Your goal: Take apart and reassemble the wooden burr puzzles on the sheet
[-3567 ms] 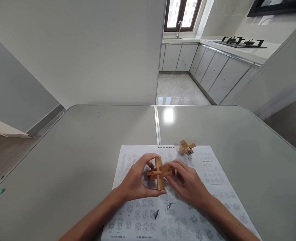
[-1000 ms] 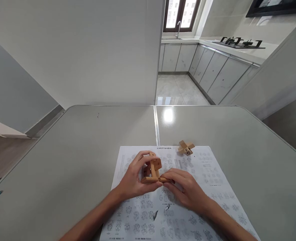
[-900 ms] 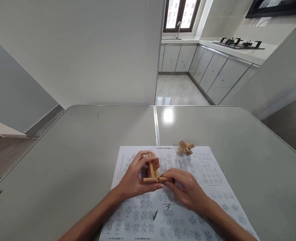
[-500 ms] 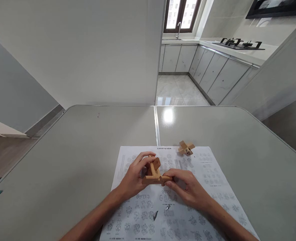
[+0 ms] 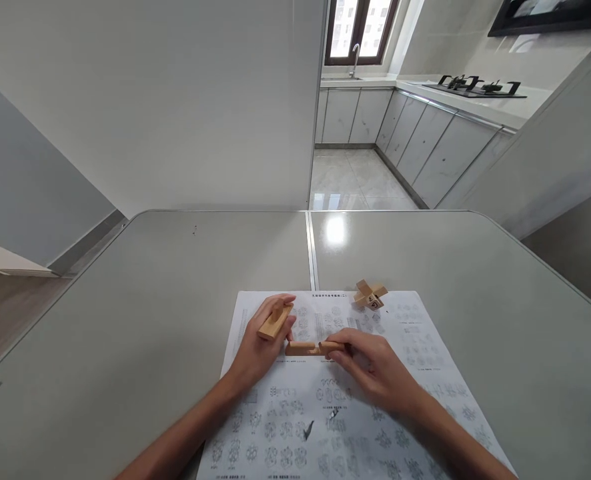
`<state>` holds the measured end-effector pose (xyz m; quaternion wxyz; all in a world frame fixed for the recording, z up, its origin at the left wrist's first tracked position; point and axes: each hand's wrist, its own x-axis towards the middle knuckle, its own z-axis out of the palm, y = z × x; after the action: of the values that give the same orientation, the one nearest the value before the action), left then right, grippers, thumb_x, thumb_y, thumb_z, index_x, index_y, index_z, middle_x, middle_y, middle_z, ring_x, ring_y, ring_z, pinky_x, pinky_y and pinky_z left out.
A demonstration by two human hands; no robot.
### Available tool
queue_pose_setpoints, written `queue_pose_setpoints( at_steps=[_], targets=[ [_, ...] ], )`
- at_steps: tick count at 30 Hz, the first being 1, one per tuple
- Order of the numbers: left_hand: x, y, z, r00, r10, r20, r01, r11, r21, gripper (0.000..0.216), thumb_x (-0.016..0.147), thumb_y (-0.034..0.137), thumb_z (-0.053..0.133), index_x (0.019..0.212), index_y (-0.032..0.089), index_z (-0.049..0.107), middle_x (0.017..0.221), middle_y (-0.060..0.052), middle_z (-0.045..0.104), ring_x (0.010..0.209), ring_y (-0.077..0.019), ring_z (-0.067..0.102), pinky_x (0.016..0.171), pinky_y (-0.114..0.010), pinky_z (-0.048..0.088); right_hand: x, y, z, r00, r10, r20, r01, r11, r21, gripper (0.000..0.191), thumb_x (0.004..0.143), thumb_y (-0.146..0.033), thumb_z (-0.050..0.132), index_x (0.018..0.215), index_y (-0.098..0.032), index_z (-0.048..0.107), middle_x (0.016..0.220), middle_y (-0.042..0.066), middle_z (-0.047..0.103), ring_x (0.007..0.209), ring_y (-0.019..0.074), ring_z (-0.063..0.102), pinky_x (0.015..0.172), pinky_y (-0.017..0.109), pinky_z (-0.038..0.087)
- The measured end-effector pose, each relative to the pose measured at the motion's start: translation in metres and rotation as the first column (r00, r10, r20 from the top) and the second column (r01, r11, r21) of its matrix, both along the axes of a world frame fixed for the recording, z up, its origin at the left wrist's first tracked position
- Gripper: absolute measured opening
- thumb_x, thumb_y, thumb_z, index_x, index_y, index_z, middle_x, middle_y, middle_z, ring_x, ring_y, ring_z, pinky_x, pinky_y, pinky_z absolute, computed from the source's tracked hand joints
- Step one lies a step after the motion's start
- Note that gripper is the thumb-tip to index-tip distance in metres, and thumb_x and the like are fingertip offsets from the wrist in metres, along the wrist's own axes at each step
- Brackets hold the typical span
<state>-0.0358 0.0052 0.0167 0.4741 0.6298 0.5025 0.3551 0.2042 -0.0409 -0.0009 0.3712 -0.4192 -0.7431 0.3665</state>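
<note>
Left hand [image 5: 258, 350]: fingers clamped on block [image 5: 275, 322], now pulled free of bar [image 5: 305, 348]; right hand [image 5: 375, 370]: fingers pinch bar, low over sheet [image 5: 425, 347]; pieces separated, so disassembly has advanced; small cross [image 5: 370, 295] on sheet, unmoved.

Two bare forearms, slim wrists, left hand [image 5: 258, 348], right hand [image 5: 375, 373], long fingers
</note>
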Motion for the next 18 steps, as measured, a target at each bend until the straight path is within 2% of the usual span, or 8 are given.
queue_pose_setpoints(
  at_steps=[3,5,12,18],
  targets=[
    [-0.0015,0.0008,0.0010,1.000,0.012,0.009,-0.012,0.999,-0.045,0.043,0.104,0.050,0.060,0.136,0.022,0.061,0.086,-0.001,0.066,0.075,-0.0160,0.064,0.081,-0.031,0.054,-0.0014,-0.0004,-0.0037,0.998,-0.013,0.056,0.011,0.999,0.032,0.015,0.108,-0.022,0.053,0.110,-0.024,0.068,0.092,0.004,0.071,0.081,0.0197,0.066,0.072,0.032,0.053],
    [-0.0022,0.0015,0.0004,0.999,0.002,0.033,0.000,0.998,-0.062,0.043,0.105,0.049,0.058,0.139,0.023,0.060,0.077,0.002,0.062,0.076,-0.0165,0.063,0.081,-0.031,0.052,-0.0024,-0.0006,-0.0052,0.996,-0.023,0.086,0.019,0.999,0.046,0.015,0.107,-0.019,0.053,0.110,-0.024,0.067,0.094,0.004,0.071,0.084,0.0207,0.067,0.074,0.034,0.054],
    [0.0000,0.0039,-0.0020,0.992,-0.006,0.124,0.018,0.995,-0.094,0.050,0.105,0.052,0.056,0.143,0.019,0.061,0.072,-0.001,0.068,0.070,-0.0165,0.058,0.073,-0.030,0.051,-0.0049,0.0006,-0.0052,0.996,-0.031,0.090,0.023,0.996,0.088,0.016,0.106,-0.015,0.054,0.110,-0.025,0.066,0.104,0.007,0.070,0.095,0.0242,0.066,0.083,0.040,0.058],
    [0.0011,0.0044,-0.0024,0.991,-0.018,0.130,0.035,0.991,-0.131,0.054,0.107,0.057,0.049,0.135,0.016,0.067,0.079,-0.005,0.075,0.069,-0.0166,0.058,0.074,-0.032,0.051,-0.0056,0.0008,-0.0094,0.988,-0.087,0.131,0.074,0.992,0.104,0.017,0.106,-0.017,0.054,0.117,-0.026,0.063,0.104,0.008,0.070,0.095,0.0253,0.067,0.081,0.041,0.060]
  ],
)
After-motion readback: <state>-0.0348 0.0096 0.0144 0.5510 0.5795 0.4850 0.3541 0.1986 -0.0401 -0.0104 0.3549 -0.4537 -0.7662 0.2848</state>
